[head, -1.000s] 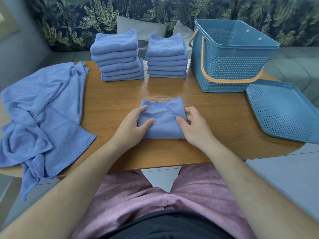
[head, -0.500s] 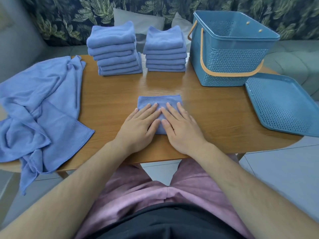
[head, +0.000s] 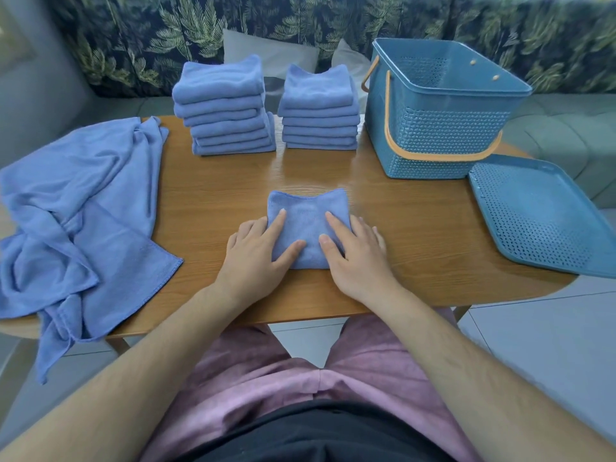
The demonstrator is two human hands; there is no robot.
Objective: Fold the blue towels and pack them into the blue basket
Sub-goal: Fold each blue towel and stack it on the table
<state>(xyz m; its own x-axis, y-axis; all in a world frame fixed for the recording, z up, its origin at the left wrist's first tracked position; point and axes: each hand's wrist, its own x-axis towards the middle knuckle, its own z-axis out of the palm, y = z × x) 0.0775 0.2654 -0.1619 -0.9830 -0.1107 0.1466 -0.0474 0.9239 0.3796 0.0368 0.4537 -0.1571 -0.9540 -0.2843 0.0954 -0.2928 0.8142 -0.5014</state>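
A small folded blue towel lies on the wooden table in front of me. My left hand rests flat on its left edge, index finger and thumb on the cloth. My right hand lies flat on its right edge in the same way. Two stacks of folded blue towels stand at the back: a taller left stack and a right stack. The blue basket with an orange handle stands open at the back right. Loose unfolded blue towels are heaped on the table's left end.
The basket's perforated blue lid lies flat at the table's right end, overhanging the edge. A sofa with leaf-print backing and grey cushions runs behind the table. My lap in pink shorts is below the front edge.
Both hands have slid apart from the towel's middle to its left and right edges, still flat on it. The towel's far corners now stand up a little.
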